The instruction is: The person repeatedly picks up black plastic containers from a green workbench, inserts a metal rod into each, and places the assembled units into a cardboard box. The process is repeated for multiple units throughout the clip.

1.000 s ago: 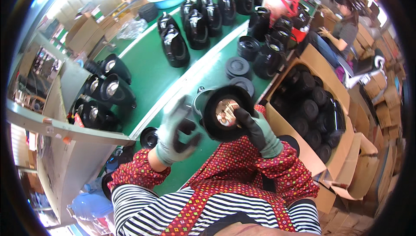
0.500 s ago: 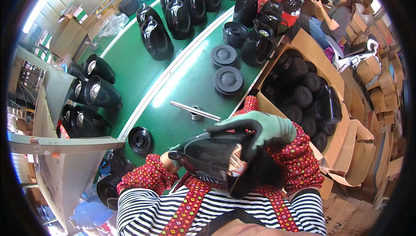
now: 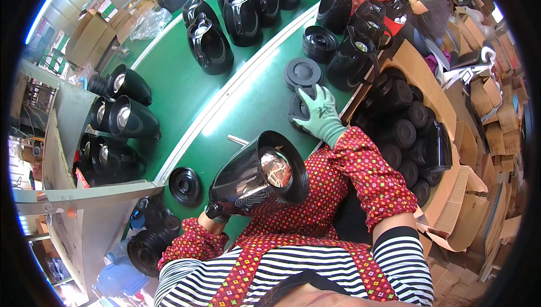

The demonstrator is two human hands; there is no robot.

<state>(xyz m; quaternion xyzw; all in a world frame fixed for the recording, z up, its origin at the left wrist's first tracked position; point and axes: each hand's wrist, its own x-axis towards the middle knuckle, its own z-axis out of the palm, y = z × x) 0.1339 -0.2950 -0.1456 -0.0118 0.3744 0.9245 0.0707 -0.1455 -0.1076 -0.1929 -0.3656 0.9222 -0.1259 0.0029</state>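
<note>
Black jug [image 3: 238, 176], tilted with its opening toward the right, is held by the left hand [image 3: 221, 217], its fingers mostly hidden, at the near side of the green surface [image 3: 260, 104]. Farther right, a black disc [image 3: 296, 111] is partly covered by the right hand [image 3: 322, 115], its fingers spread wide.

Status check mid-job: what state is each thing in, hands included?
Black vessel: tilted, wide end open.
Left hand: at the vessel's narrow end, mostly hidden.
Near black disc: lying flat, partly covered.
Right hand: fingers spread over that disc.
Metal rod: mostly hidden behind the vessel.
Cardboard box: open, filled with black parts.
Black jugs: standing upright.
Far-left vessels: wide ends open, shiny inside.
</note>
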